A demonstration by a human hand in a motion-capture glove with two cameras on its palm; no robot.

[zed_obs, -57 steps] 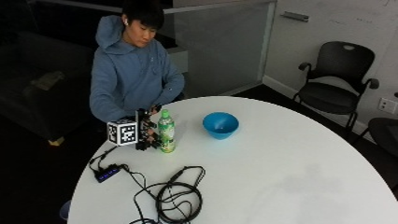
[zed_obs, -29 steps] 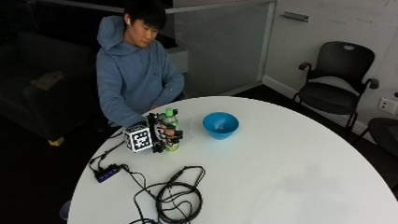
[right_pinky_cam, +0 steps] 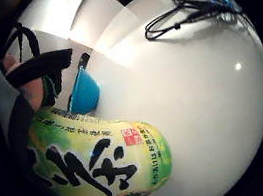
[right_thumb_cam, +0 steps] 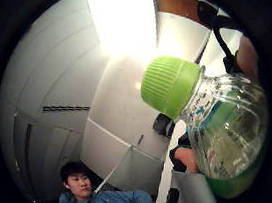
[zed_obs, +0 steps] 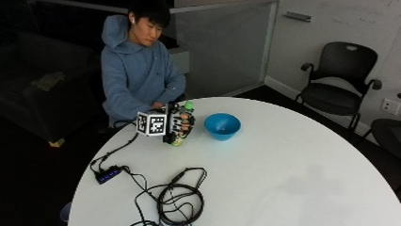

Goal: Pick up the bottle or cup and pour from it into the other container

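My gloved right hand (zed_obs: 177,124) grips a green-labelled bottle (zed_obs: 187,107) round its middle, holding it upright just above the white round table (zed_obs: 294,174). Its green cap (right_thumb_cam: 168,86) is on and liquid shows in its clear shoulder (right_thumb_cam: 227,138). The yellow-green label (right_pinky_cam: 103,168) fills the little finger side palm view. A blue bowl (zed_obs: 222,126) stands on the table a short way beside the bottle, apart from it, and shows past the label as the bowl (right_pinky_cam: 84,93).
A coil of black cable (zed_obs: 179,200) and a small hub (zed_obs: 108,175) lie on the near left of the table. The cable (right_pinky_cam: 188,12) also shows in the palm view. Black chairs (zed_obs: 338,89) stand beyond the far side.
The hand with the bottle has risen a little off the table and moved toward the blue bowl. The bowl has stayed where it was.
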